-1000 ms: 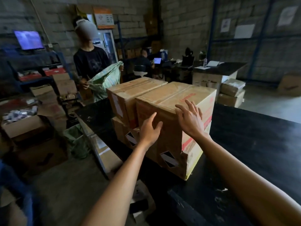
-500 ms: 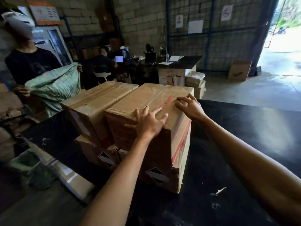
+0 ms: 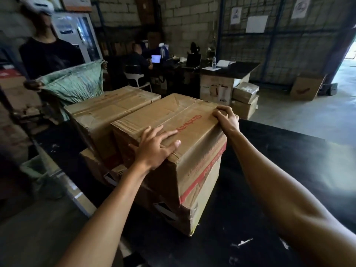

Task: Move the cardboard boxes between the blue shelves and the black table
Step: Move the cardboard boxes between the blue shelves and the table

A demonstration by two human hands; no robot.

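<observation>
A brown cardboard box with red lettering on its top and a red stripe down its side [image 3: 185, 124] sits on top of a stack at the near corner of the black table [image 3: 289, 170], with a lower, battered brown cardboard box [image 3: 185, 214] directly beneath it. The left hand [image 3: 156, 149] lies flat on the near top corner of the upper box, fingers spread wide and straight, the thumb stretched along the top edge. The right hand [image 3: 226, 117] is at the far right top corner of the same box, its fingers curled over the edge and gripping it. Just beside this box on its left, touching or nearly so, stands a second brown cardboard box with creased, taped flaps [image 3: 109, 110], also raised on another carton [image 3: 92, 160] that is mostly hidden in shadow. Beyond the table's left end a person in a dark shirt [image 3: 48, 54] holds open a crumpled green woven sack [image 3: 73, 83] with both hands. Further back, another person sits at a cluttered desk with a lit laptop screen [image 3: 156, 59]. To the right of that stands a dark-topped counter [image 3: 231, 68] with pale cartons [image 3: 244, 99] stacked against its side, and a lone cardboard box [image 3: 306, 87] rests on the concrete floor near the bright doorway.
</observation>
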